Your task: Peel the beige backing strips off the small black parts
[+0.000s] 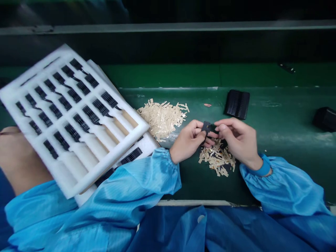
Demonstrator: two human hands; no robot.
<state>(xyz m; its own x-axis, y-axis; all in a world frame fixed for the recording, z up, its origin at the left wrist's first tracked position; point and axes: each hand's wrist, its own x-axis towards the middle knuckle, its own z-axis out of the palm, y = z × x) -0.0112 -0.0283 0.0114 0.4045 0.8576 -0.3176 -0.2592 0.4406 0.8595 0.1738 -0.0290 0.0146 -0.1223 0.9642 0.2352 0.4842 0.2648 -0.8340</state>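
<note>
My left hand and my right hand meet over the green table. Both pinch a small black flat part between thumbs and fingertips. Under the hands lies a small heap of tan paper strips. A bigger heap of tan strips lies behind my left hand. Both arms wear blue sleeves.
A white foam tray with several black parts in its slots lies tilted at left, on top of another tray. A person's arm in a blue sleeve sits at its left edge. A stack of black parts stands behind the hands, another black object at far right.
</note>
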